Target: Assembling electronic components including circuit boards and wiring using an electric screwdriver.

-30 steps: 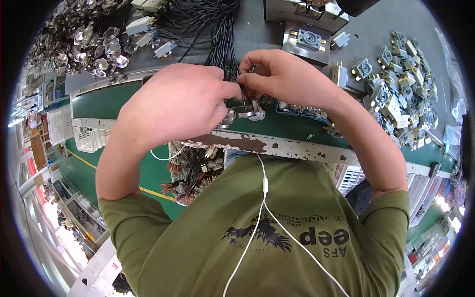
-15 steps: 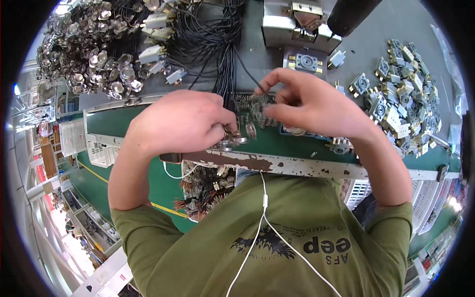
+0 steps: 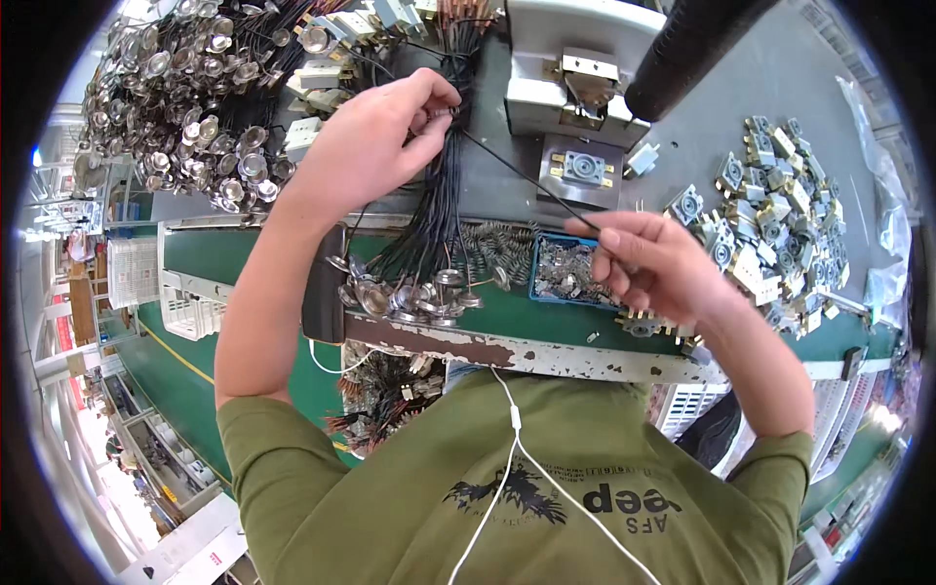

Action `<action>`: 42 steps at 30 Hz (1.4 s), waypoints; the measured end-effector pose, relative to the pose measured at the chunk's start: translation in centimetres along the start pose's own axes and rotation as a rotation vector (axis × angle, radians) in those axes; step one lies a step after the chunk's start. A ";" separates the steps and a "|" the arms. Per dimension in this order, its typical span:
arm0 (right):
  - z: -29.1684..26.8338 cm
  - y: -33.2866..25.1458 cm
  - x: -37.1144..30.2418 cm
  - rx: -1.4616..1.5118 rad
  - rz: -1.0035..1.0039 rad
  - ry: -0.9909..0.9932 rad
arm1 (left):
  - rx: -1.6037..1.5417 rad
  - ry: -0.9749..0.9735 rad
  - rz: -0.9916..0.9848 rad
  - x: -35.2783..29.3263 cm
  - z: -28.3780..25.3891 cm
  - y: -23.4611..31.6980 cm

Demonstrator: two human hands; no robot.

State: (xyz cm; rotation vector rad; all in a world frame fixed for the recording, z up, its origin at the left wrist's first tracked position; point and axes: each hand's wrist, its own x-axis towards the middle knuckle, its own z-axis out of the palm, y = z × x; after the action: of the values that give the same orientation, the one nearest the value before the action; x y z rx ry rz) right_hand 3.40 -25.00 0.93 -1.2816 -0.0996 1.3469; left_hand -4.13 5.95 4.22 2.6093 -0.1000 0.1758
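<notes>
A single black wire stretches slantwise between my hands. At its lower right end, my right hand pinches it between thumb and forefinger, beside the blue tray of small metal parts. My left hand is closed at the upper part of the black wire bundle, fingertips pressed together on wire there; how many strands they hold is hidden. Round metal cups hang at the bundle's near end, by the table's edge. Coil springs lie between the bundle and the tray.
A metal press fixture stands at the back, a switch block at its base. A dark cylinder leans in above. Many switch blocks are heaped at right, metal cups on wires at left. A dark phone-like object stands at the near edge.
My left hand has moved up and away, from the metal cups to the upper bundle. My right hand has moved right and nearer, drawing the black wire out straight. The cups and tray are now uncovered.
</notes>
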 end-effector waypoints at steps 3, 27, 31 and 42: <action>-0.6 -3.6 0.6 -0.962 -0.428 0.105 | 0.006 0.098 0.169 0.1 0.2 1.1; -1.5 2.1 -1.4 -0.710 -0.681 0.362 | 0.203 -0.108 0.383 4.1 6.9 4.7; -1.3 2.2 -1.5 -0.706 -0.679 0.406 | 0.162 -0.069 0.414 3.9 5.8 4.8; 1.4 0.1 2.3 -0.449 -0.956 0.529 | -0.233 -0.138 0.294 1.9 3.4 4.0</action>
State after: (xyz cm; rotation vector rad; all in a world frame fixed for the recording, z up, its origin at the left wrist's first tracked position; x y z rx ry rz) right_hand 3.09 -22.52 0.01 -1.6135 -0.5869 0.1505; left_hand -2.35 0.70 3.56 2.3608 -0.5229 0.0803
